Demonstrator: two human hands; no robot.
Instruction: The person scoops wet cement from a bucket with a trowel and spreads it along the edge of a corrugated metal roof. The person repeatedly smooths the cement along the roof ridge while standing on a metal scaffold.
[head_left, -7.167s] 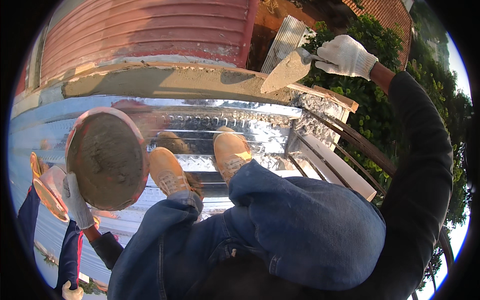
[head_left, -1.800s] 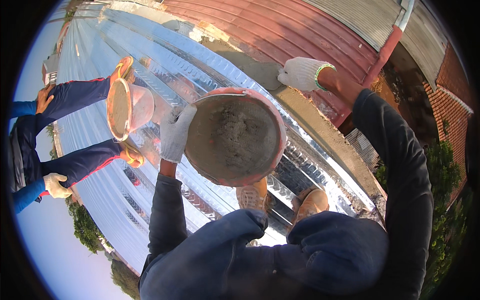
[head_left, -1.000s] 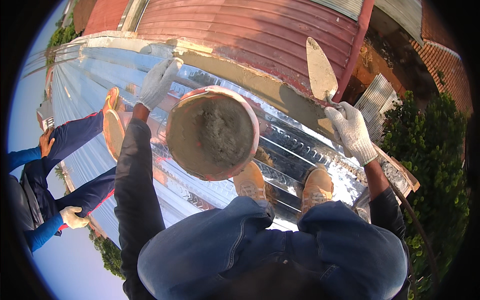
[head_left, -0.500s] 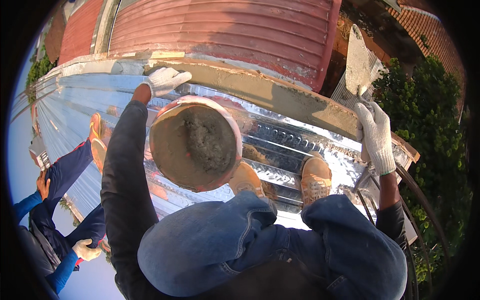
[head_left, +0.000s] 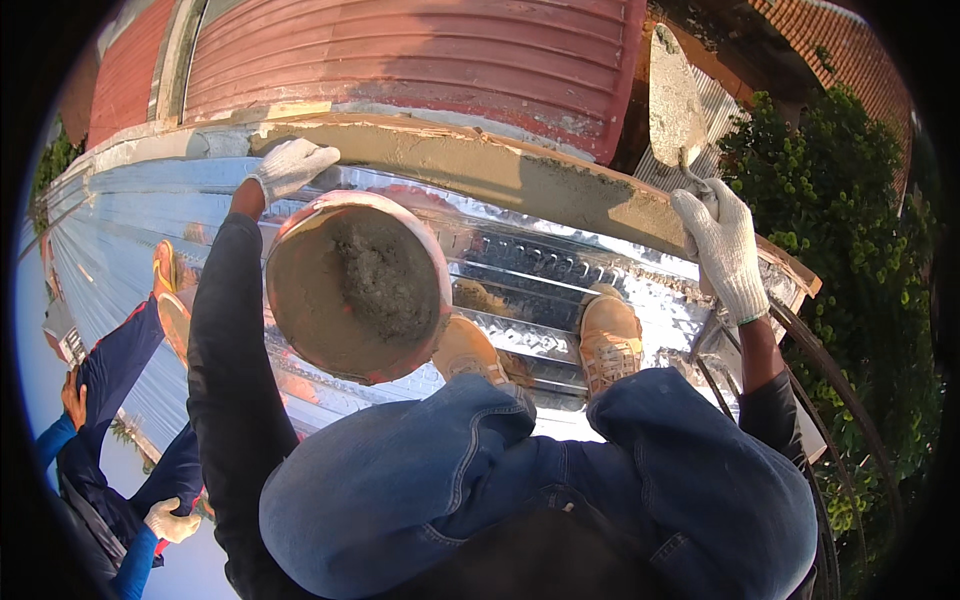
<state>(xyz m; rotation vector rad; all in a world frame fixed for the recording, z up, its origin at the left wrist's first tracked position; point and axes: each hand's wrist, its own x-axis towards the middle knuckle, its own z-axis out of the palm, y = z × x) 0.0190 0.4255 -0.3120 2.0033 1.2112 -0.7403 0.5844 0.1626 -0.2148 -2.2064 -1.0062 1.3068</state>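
My right hand, in a white knitted glove, grips a trowel at the right end of the ledge. Its pointed blade is smeared with grey mortar and extends out past the ledge; the handle is mostly hidden by the glove. My left hand, gloved too, rests against the left part of the ledge with its fingers stretched to the right. Fresh grey mortar coats this long ledge, which has a wooden strip along its far edge. A round bucket of mortar stands just below my left hand.
My shoes stand on shiny ribbed metal roofing. Beyond the ledge is a red corrugated roof. Dark cables and leafy trees lie to the right. Another person's legs and gloved hand are at far left.
The whole view has shifted, so the scene sits farther left. My right hand and the trowel have moved slightly left along the ledge. My left hand stays at its place on the ledge.
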